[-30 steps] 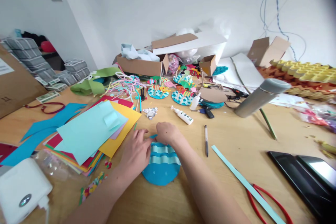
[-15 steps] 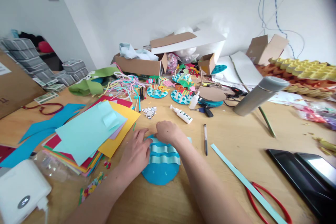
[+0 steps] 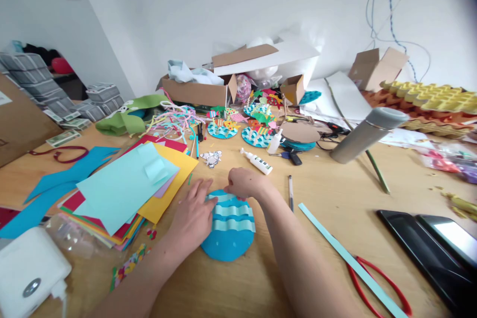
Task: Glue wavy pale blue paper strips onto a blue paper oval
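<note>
A blue round paper disc lies on the table between my hands. Wavy light blue paper strips cross its upper half in rows, humped up from the surface. My left hand rests on the disc's left edge, open, fingers stretched and thumb on the strip ends. At the disc's far edge my right hand is closed, its fingers bent down onto the top paper strip; its fingertips are partly hidden.
Behind the disc lie a white glue bottle and fish cut-outs. Coloured paper sheets are stacked left. To the right are a pen, a loose light blue strip, red-handled scissors and a grey flask.
My right hand has shifted slightly right along the disc's far edge, uncovering more of the top strip. The strip's right end no longer sticks out past my wrist. My left hand stays nearly in place.
</note>
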`<action>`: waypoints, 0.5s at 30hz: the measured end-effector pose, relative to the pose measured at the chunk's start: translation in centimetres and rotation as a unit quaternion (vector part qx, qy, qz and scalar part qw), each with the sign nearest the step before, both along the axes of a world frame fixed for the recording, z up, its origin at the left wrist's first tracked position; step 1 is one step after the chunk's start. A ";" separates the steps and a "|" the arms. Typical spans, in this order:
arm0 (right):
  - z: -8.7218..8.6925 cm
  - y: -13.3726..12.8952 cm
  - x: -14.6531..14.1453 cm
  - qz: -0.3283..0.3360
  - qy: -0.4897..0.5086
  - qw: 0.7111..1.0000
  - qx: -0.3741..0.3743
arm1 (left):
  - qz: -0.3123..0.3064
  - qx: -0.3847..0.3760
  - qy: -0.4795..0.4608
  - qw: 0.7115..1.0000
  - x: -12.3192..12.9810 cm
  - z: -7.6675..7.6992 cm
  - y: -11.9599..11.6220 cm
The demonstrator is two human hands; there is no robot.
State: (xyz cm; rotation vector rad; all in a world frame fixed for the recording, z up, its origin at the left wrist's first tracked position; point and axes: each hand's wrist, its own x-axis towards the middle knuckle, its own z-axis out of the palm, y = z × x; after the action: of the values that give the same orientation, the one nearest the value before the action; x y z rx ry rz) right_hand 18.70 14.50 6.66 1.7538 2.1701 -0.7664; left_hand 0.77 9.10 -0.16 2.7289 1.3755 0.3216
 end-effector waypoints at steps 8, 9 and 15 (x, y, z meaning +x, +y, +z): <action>0.3 0.1 2.0 -0.006 0.039 0.997 -0.065 | -0.009 -0.006 0.007 1.000 0.0 0.1 -0.1; 0.2 0.2 2.3 -0.007 0.046 0.996 -0.073 | -0.007 -0.007 0.007 1.000 0.0 0.1 -0.1; -0.9 0.7 3.8 -0.007 0.093 0.989 -0.113 | 0.013 -0.027 -0.005 1.000 0.1 0.0 0.0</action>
State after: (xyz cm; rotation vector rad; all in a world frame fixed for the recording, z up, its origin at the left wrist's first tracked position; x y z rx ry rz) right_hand 22.46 15.19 5.78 1.6429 2.0861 -1.1709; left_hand 0.88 9.11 -0.18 2.6650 1.3985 0.2950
